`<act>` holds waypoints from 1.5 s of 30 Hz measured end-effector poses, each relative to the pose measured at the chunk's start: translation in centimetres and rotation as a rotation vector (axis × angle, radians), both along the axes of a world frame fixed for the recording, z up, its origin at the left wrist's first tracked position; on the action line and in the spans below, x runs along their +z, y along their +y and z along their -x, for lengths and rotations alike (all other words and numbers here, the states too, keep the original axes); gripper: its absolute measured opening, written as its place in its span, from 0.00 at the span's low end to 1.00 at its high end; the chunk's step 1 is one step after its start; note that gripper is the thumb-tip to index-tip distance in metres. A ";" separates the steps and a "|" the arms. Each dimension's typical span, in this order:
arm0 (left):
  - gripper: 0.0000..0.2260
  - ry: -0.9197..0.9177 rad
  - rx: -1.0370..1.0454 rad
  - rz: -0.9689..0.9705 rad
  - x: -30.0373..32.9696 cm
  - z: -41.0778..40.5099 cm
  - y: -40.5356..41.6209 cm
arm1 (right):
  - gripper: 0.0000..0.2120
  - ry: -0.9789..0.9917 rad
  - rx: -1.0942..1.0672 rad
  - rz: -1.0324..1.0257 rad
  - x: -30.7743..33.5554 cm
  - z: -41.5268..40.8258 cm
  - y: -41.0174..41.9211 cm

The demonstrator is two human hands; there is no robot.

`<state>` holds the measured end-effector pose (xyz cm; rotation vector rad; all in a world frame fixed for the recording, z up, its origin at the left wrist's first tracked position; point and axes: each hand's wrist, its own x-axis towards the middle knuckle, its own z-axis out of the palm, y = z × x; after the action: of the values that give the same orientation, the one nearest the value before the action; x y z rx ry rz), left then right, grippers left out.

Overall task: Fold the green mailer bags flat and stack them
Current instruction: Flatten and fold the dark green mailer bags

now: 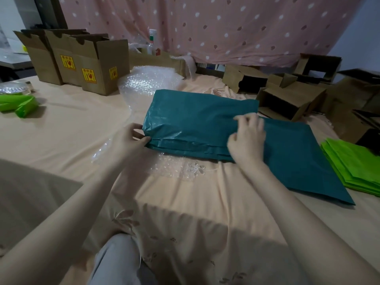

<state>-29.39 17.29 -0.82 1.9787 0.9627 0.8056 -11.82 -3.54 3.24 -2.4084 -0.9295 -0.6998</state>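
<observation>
A dark green mailer bag (197, 120) lies puffed and folded over on top of flat dark green mailers (304, 161) in the middle of the peach cloth. My left hand (131, 138) pinches the folded bag's near left corner between thumb and fingers. My right hand (246, 138) rests on the bag's right part, its fingers curled and pinching the plastic at the near edge. The lower layers of the fold are partly hidden beneath the top flap.
A stack of light green bags (353, 167) lies at the right edge, and loose light green bags (18, 103) at the far left. Bubble wrap (148, 81) sits behind the mailer. Cardboard boxes (98, 64) stand at the back left, and others (287, 99) lie at the back right.
</observation>
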 end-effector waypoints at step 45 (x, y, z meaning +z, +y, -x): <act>0.31 0.625 -0.107 -0.768 -1.9 -2.6 -5.8 | 0.26 0.342 0.222 0.537 -5.0 4.8 0.7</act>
<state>-26.79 11.45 -2.76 3.0387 0.9443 0.5323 -16.58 -2.85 -1.78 -2.6859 -1.3307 0.0628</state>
